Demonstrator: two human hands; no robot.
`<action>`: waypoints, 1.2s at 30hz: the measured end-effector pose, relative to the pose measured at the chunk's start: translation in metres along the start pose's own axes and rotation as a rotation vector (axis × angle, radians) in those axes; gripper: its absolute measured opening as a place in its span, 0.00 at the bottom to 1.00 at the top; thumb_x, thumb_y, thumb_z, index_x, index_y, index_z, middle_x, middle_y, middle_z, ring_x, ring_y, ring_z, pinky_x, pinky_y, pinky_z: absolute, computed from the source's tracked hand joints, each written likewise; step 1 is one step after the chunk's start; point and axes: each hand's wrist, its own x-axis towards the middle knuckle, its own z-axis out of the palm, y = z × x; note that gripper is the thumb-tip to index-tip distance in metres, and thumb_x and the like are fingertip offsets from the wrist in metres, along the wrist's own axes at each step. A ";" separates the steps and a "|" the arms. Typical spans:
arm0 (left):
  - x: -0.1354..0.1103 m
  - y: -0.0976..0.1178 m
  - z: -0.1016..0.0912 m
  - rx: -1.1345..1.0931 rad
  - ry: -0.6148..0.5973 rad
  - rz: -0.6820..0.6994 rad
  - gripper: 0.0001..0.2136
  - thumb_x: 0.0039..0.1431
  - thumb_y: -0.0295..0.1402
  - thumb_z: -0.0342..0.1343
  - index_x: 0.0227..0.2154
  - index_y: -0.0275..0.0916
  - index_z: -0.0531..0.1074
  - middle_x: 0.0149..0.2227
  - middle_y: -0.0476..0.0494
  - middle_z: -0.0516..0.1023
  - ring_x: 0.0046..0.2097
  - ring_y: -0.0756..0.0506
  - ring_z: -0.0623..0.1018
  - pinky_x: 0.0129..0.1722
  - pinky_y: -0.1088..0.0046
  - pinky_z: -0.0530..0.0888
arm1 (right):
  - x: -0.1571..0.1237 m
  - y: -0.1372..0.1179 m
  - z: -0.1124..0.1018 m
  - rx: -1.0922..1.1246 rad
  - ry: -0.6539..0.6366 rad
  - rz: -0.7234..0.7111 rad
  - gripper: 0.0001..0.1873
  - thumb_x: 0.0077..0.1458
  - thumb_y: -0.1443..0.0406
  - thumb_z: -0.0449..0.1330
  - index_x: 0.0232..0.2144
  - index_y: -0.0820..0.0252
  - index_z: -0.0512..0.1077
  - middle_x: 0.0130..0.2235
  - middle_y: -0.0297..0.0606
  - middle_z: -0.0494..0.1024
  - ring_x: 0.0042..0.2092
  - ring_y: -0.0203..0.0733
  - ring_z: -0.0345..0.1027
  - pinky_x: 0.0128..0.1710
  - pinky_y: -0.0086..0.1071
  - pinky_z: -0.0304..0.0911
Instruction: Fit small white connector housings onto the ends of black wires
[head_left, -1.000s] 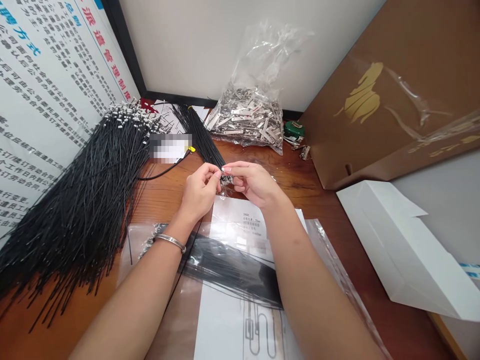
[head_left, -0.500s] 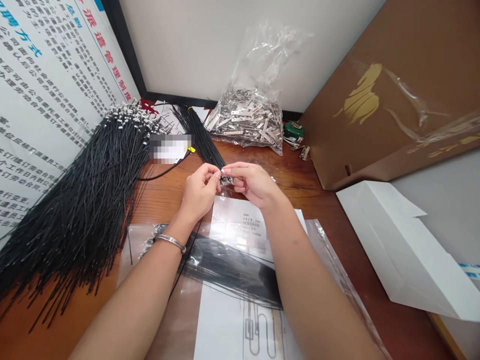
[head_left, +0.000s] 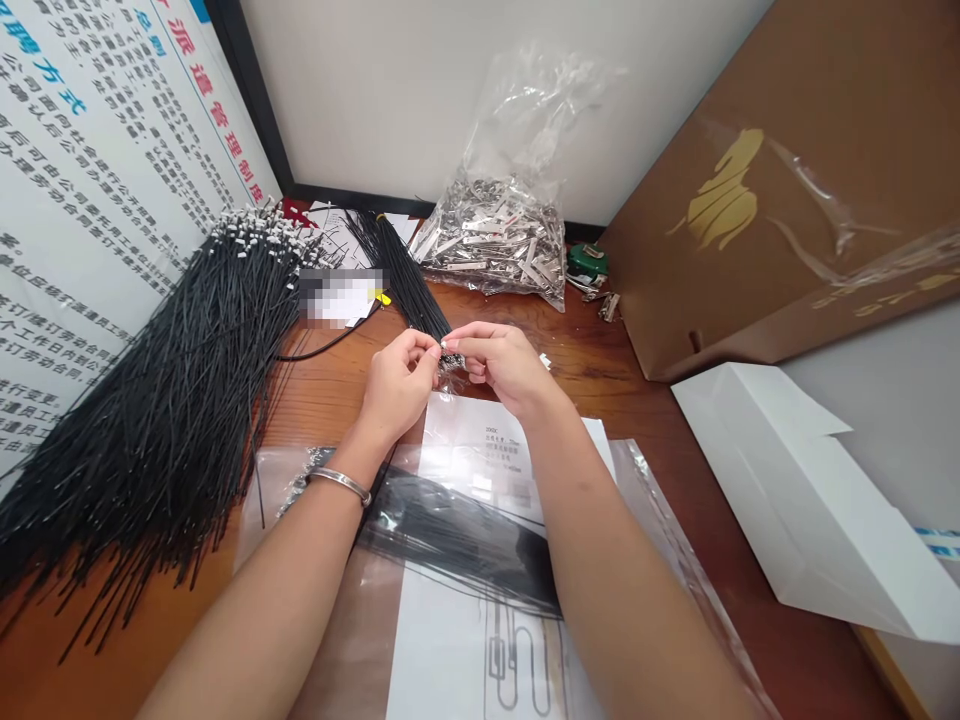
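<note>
My left hand [head_left: 403,378] and my right hand [head_left: 506,365] meet above the middle of the table, both closed in a pinch. Between their fingertips shows a tiny white connector [head_left: 445,345], gripped by my right thumb and finger. A thin black cable [head_left: 389,458] trails down beside my left wrist, and my left fingers appear to pinch its end; they hide most of the joint. Just under the hands lie silvery tips [head_left: 452,360] of a black cable bundle [head_left: 409,285], which runs back towards the wall and is tied with a yellow band.
A big heap of black cables [head_left: 172,370] with white ends fills the left side. Clear bags hold metal clips [head_left: 502,235] and more cables [head_left: 465,540]. Beneath lies a printed sheet [head_left: 442,640]. A green tape measure [head_left: 587,262], brown box [head_left: 750,200] and white box [head_left: 795,490] stand right.
My hands stay almost in place, with only slight finger movement at the white connector. The thin cable by my left wrist has shifted and shows less.
</note>
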 end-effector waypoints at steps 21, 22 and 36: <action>0.001 -0.004 0.001 0.057 0.049 -0.030 0.05 0.56 0.32 0.53 0.27 0.38 0.69 0.20 0.51 0.72 0.23 0.51 0.70 0.26 0.75 0.66 | 0.005 0.009 0.000 -0.346 0.034 -0.362 0.04 0.41 0.65 0.64 0.23 0.62 0.77 0.27 0.36 0.79 0.28 0.35 0.64 0.32 0.33 0.59; 0.001 -0.004 0.001 0.048 0.045 -0.041 0.05 0.56 0.32 0.53 0.27 0.38 0.69 0.20 0.51 0.73 0.23 0.51 0.71 0.26 0.76 0.66 | 0.005 0.009 0.000 -0.351 0.036 -0.360 0.04 0.41 0.65 0.64 0.23 0.62 0.77 0.27 0.36 0.79 0.28 0.35 0.65 0.32 0.33 0.59; 0.003 -0.001 0.002 -0.130 0.053 -0.106 0.05 0.54 0.33 0.57 0.32 0.36 0.71 0.29 0.46 0.79 0.21 0.54 0.71 0.20 0.80 0.67 | 0.008 0.014 0.000 -0.264 0.063 -0.345 0.05 0.42 0.65 0.65 0.25 0.62 0.77 0.25 0.36 0.78 0.28 0.38 0.70 0.32 0.34 0.63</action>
